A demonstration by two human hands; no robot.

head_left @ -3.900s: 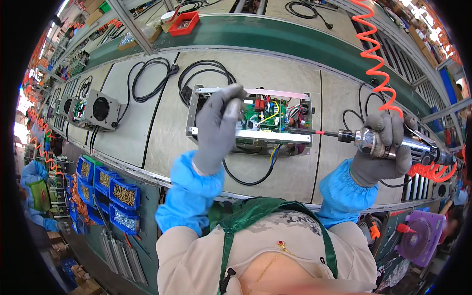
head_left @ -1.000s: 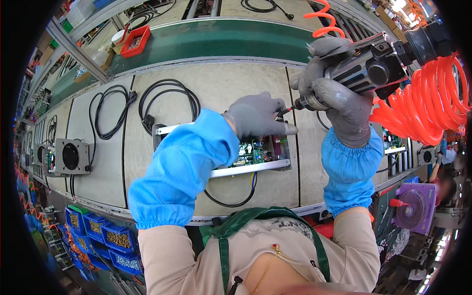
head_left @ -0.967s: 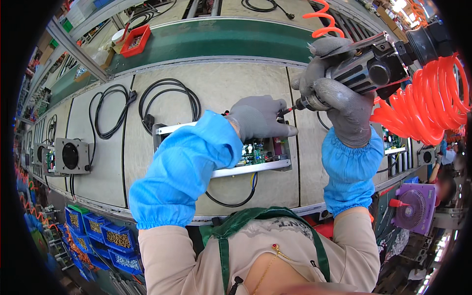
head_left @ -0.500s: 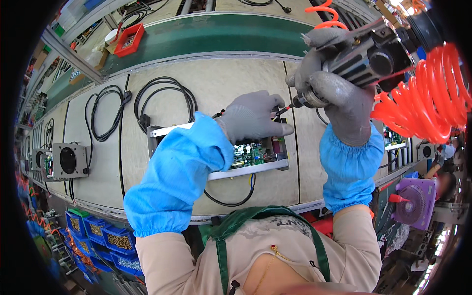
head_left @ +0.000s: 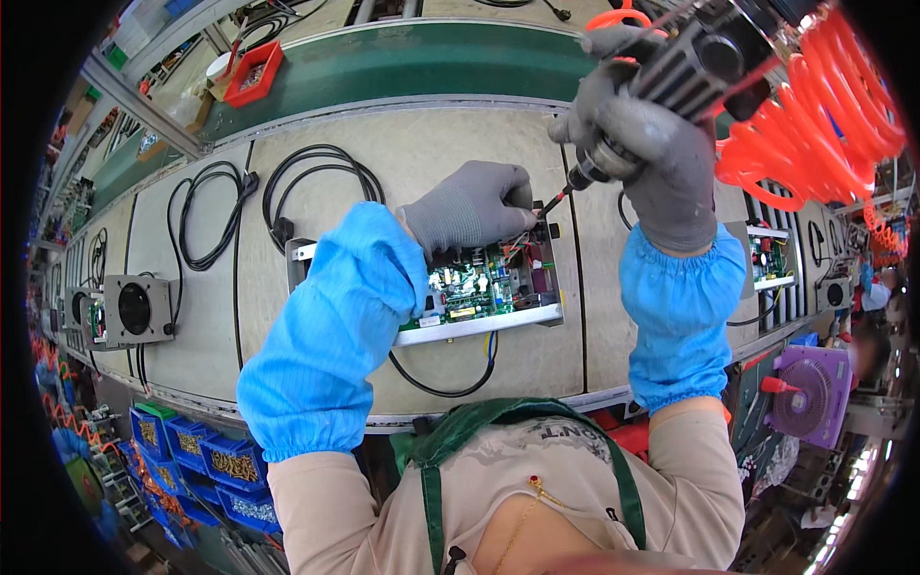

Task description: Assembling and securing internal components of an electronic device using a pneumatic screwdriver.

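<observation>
My right hand [head_left: 661, 158], in a grey glove, grips an air screwdriver [head_left: 704, 67]. Its slim bit [head_left: 556, 202] points down and left at the far right corner of an open metal chassis [head_left: 479, 328]. Inside the chassis lies a green circuit board [head_left: 470, 287] with several components and thin wires. Close by the bit tip, my gloved left hand [head_left: 470, 203] has its fingers curled and pinched together over the chassis's far edge. Whatever sits between those fingertips is hidden. Blue sleeves cover both forearms.
Coiled red air hose [head_left: 815, 115] hangs at the right. Black cable coils [head_left: 321, 158] and a fan unit [head_left: 139, 310] lie to the left. Beyond the worktop runs a green conveyor [head_left: 412, 72] with a red tray [head_left: 255, 75]. Blue bins [head_left: 230, 460] of fasteners stand lower left.
My left hand's outstretched fingers have curled in, and the hand has drawn slightly left, uncovering more of the circuit board. The screwdriver has shifted up and left in my right hand.
</observation>
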